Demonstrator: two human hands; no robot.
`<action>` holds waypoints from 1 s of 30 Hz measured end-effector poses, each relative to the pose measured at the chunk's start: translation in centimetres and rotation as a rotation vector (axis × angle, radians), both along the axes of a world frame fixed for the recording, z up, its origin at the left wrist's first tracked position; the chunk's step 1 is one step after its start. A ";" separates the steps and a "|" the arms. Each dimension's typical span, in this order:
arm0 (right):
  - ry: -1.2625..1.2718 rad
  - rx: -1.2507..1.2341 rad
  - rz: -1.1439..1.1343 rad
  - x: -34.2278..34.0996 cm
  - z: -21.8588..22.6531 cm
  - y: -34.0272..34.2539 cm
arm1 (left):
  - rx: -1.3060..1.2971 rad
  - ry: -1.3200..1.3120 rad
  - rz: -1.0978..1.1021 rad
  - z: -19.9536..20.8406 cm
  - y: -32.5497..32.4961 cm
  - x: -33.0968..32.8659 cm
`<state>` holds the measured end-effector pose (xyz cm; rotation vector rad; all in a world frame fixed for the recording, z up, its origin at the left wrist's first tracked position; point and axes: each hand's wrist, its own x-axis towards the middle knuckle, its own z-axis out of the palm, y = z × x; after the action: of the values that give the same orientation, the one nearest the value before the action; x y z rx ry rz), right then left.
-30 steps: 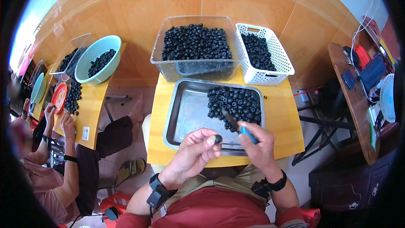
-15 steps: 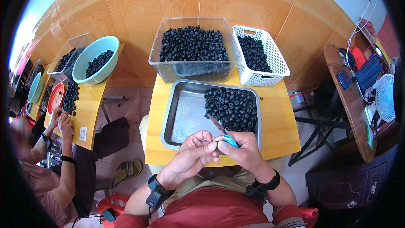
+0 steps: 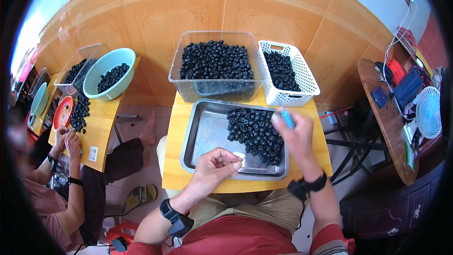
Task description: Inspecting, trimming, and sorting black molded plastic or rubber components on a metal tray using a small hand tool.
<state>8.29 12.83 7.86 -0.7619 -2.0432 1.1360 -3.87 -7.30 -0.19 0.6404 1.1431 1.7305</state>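
My left hand (image 3: 214, 170) is over the near edge of the metal tray (image 3: 192, 132), thumb and fingertips pinched together. Whatever they hold, if anything, is too small to make out. My right hand (image 3: 299, 137), smeared by motion, is raised over the tray's right edge, closed around a knife with a blue handle (image 3: 287, 119); its blade cannot be made out. Small black round fruits (image 3: 257, 132), many with ring-shaped hollows, are heaped in the tray's right half.
Behind the tray stand a clear bin (image 3: 217, 92) and a white perforated basket (image 3: 302, 80), both holding black fruits. At left, another person (image 3: 66, 208) works at a table with a pale green basin (image 3: 115, 89) and a red bowl (image 3: 59, 123). A wooden side table (image 3: 377, 108) stands right.
My right hand has moved up and right with the knife, away from my left hand. The left hand stays pinched, slightly lower and further left. The view has tilted slightly up.
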 end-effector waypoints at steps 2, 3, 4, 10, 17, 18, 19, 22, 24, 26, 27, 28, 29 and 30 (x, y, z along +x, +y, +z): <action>0.091 0.278 -0.079 -1.5 -0.1 5.2 | -0.062 0.242 0.033 0.7 0.5 -0.8; 0.130 0.297 -0.147 -2.4 0.1 7.0 | -0.124 0.480 0.072 0.8 0.8 -1.2; 0.123 0.389 -0.227 -3.0 0.6 8.8 | -0.158 0.528 0.122 0.7 1.2 -1.5; 0.113 0.266 -0.175 -2.6 -3.5 11.6 | -0.361 1.118 0.159 -0.5 3.7 -4.1; 0.168 0.031 -0.019 -0.3 -4.4 5.1 | -0.378 1.356 0.122 -1.9 6.5 -5.0; 0.183 0.045 -0.009 0.0 -4.5 4.4 | -0.383 1.360 0.119 -1.9 6.8 -5.0; 0.185 0.041 -0.010 0.5 -4.6 3.8 | -0.389 1.386 0.103 -1.8 7.1 -4.9; 0.163 -0.054 0.006 1.5 -5.3 2.1 | -0.378 1.404 0.080 -2.0 7.5 -5.0; 0.151 -0.079 0.019 2.1 -5.8 1.3 | -0.361 1.394 0.071 -2.1 7.4 -5.0; 0.145 -0.085 0.020 2.8 -6.5 0.6 | -0.319 1.226 0.033 -1.5 7.0 -4.9; 0.135 -0.126 0.038 3.1 -6.7 0.1 | -0.322 1.229 0.030 -1.6 6.7 -4.9; 0.125 -0.167 0.056 3.4 -6.9 -0.3 | -0.306 0.960 0.009 -1.7 6.3 -4.9; 0.127 -0.170 0.056 3.5 -7.0 -0.8 | -0.288 0.690 -0.009 -1.8 6.0 -4.9; 0.099 -0.182 0.064 3.6 -7.2 -1.1 | -0.214 0.499 -0.032 -1.8 5.8 -4.8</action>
<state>11.89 11.70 0.63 -0.7168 -1.9122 1.3833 -8.72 -1.47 -1.94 0.9817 1.6242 1.4297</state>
